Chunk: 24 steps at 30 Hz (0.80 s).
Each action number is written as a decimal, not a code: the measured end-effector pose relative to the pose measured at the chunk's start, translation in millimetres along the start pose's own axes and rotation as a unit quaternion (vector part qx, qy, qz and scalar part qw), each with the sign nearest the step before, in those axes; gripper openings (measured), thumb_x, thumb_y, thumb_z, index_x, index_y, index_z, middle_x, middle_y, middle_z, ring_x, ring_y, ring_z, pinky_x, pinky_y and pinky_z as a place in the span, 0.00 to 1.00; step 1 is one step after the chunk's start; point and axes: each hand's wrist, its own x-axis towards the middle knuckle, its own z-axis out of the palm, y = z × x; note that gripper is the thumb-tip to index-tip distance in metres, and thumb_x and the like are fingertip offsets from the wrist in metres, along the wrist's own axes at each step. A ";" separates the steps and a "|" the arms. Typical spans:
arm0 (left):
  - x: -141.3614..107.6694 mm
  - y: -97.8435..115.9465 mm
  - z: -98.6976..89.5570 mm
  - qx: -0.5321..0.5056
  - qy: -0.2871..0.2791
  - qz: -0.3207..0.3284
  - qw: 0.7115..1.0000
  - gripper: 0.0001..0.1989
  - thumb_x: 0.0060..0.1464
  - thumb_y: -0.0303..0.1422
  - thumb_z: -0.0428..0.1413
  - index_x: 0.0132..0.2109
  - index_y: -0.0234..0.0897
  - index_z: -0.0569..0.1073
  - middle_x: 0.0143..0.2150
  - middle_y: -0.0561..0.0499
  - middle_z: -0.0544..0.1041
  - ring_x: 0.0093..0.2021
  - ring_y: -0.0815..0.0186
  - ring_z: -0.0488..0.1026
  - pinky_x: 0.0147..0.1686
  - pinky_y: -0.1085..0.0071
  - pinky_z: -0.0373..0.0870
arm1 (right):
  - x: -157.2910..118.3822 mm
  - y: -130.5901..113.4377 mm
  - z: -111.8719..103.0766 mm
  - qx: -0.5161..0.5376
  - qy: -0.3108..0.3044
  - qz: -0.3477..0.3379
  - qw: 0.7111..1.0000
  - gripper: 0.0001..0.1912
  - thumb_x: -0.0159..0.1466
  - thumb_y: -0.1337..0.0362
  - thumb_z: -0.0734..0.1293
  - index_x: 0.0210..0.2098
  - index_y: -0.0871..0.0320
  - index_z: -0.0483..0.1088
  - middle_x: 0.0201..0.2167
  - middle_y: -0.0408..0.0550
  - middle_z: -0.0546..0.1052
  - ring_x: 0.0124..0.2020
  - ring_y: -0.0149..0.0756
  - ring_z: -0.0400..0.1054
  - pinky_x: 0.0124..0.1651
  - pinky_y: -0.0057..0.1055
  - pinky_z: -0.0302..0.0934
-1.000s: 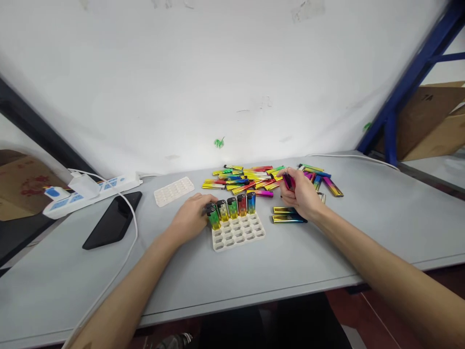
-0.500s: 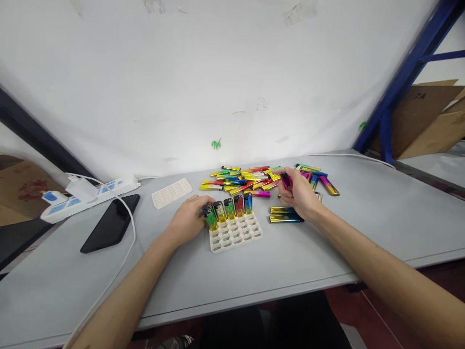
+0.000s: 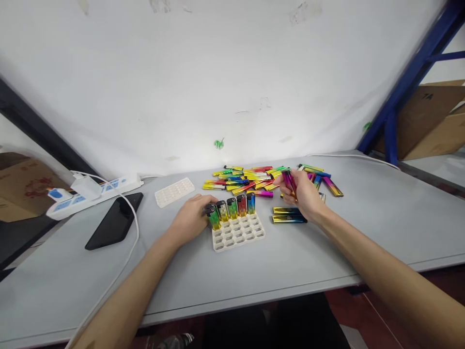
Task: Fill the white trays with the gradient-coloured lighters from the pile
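While right hand (image 3: 304, 193) grips magenta lighter (image 3: 289, 183) right of slotted tray (image 3: 239, 235), left hand (image 3: 191, 218) sits beside upright lighters (image 3: 232, 209) at tray's rear left; cannot tell whether its fingers (image 3: 208, 198) grip.

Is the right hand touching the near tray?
No, the right hand holds a purple lighter to the right of the near tray, clearly apart from it.

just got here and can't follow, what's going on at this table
The person's right hand holds a purple lighter near a pile of loose lighters. The left hand is at the left end of the upright lighters, which stand along the back of a white tray; that hand's grip is partly hidden. Another white tray lies farther left.
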 end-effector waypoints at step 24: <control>-5.3 -1.1 0.9 -0.004 0.003 0.030 1.000 0.15 0.53 0.26 0.49 0.46 0.42 0.75 0.38 0.48 0.76 0.44 0.58 0.72 0.43 0.64 0.67 | -45.9 -18.3 87.4 -0.522 -0.178 -0.267 0.790 0.10 0.66 0.63 0.66 0.47 0.55 0.68 0.40 0.47 0.76 0.33 0.36 0.71 0.34 0.32 0.64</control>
